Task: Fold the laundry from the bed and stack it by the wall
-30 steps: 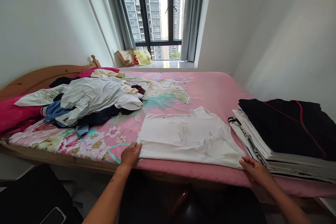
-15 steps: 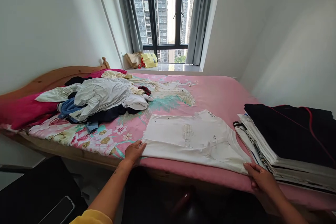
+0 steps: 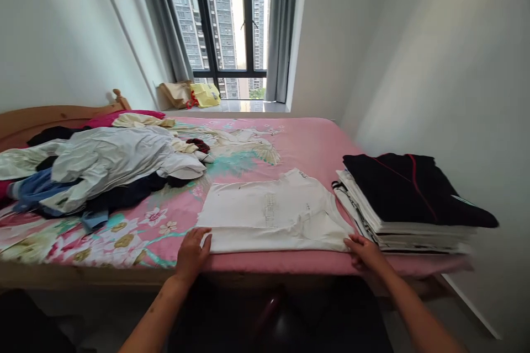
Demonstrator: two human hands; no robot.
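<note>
White shirt point(image 3: 244, 209) laid flat along the bed's near edge, one of my hands at each near corner.
Through the head camera I see my right hand point(image 3: 364, 252) with thumb and fingertips together, clamped on the shirt's near right corner; my left hand point(image 3: 192, 253) rests at its near left corner, thumb a little apart from the fingers, and I cannot tell whether cloth is gripped there. A crease runs along the shirt's near side. On the pink bed point(image 3: 310, 138), just right of the shirt, I have a stack of folded clothes point(image 3: 418, 238) topped by a black garment point(image 3: 393, 187); to the far left lies a loose heap of clothes point(image 3: 120, 154).
</note>
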